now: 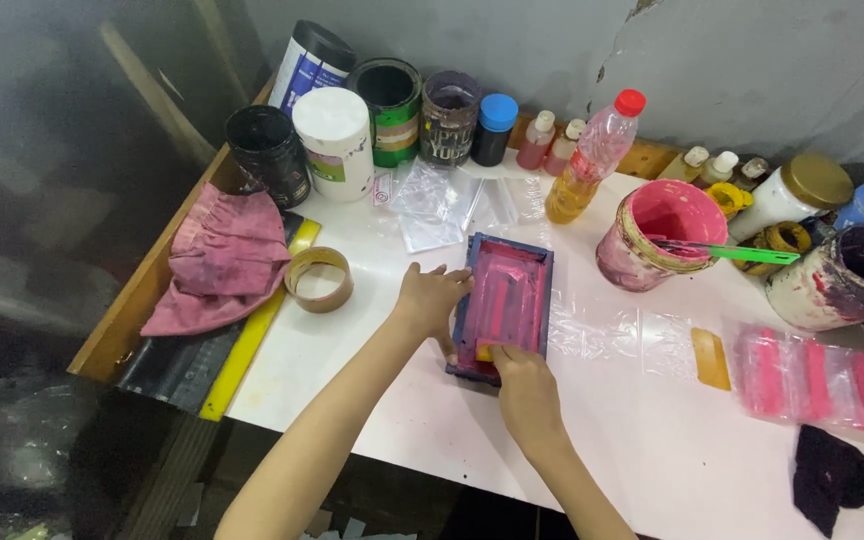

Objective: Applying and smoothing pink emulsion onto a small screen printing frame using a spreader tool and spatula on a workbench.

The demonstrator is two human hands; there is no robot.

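At frame centre, left hand (pixel 430 297) braces the blue frame (pixel 505 305), fingers spread on its edge; right hand (pixel 524 385) seemingly pinches a yellow scraper (pixel 485 352); pull it evenly, keeping the frame pinned

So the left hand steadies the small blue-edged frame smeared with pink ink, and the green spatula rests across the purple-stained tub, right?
Not quite. The head view shows the green spatula resting across the pink paint tub, not the purple-stained one. The left hand does steady the small blue-edged frame.
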